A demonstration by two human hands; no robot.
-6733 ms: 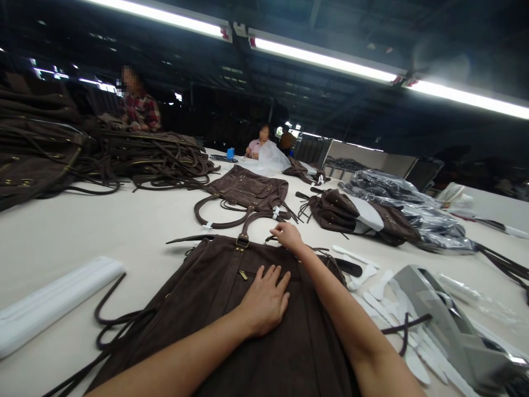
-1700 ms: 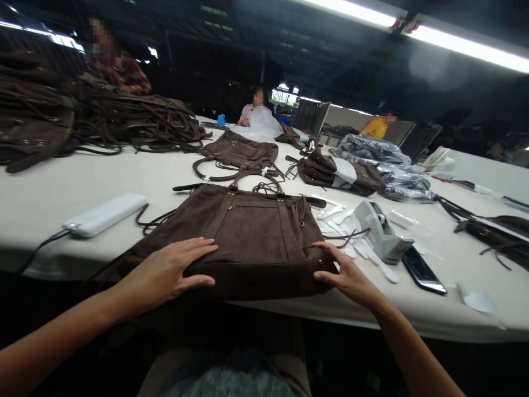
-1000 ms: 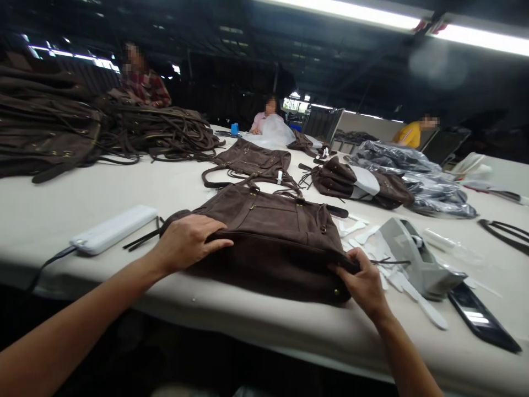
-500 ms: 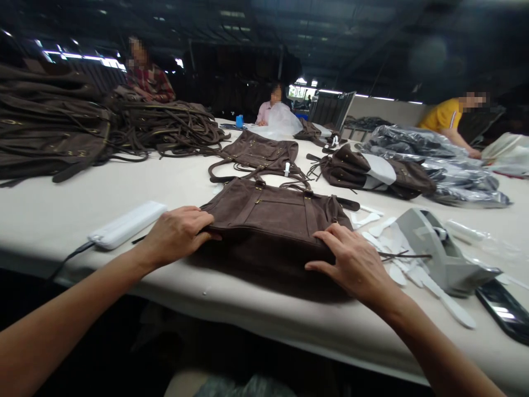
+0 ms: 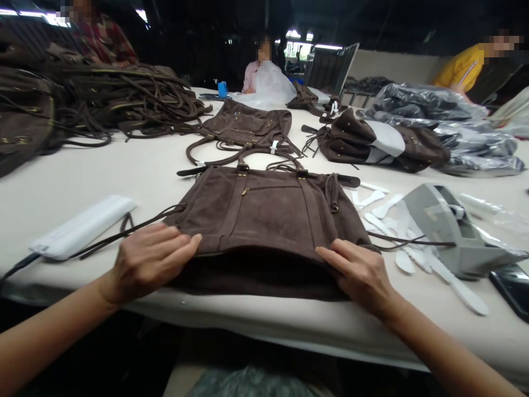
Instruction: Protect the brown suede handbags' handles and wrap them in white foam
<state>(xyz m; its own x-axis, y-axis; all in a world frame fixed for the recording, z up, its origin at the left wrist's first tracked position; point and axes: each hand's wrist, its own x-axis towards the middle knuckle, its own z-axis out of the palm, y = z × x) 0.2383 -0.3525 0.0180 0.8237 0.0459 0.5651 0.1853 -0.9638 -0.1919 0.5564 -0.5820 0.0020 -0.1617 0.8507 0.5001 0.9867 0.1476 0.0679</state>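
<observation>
A dark brown handbag (image 5: 268,212) lies at the table's front edge, its handles pointing away from me and its near edge raised over a dark gap. My left hand (image 5: 151,259) is closed on the near left corner, fingers on top and thumb tucked out of sight. At the near right corner my right hand (image 5: 357,270) grips the same edge, its thumb hidden under the fabric. Thin cords trail from both sides of the bag. Just beyond it lies another brown handbag (image 5: 252,124) with a white tag on its handle.
A white rectangular device (image 5: 85,226) with a black cable lies left. To the right are several white plastic pieces (image 5: 384,207), a grey tape dispenser (image 5: 444,229) and a black phone (image 5: 512,286). Brown bags (image 5: 124,99) are piled back left; plastic-wrapped bags (image 5: 438,105) back right. Three people stand beyond.
The view has tilted down. The bag lies flatter, showing more of its zip panel, and its edge is spread wider. My left hand has moved left and my right hand has closed on the edge.
</observation>
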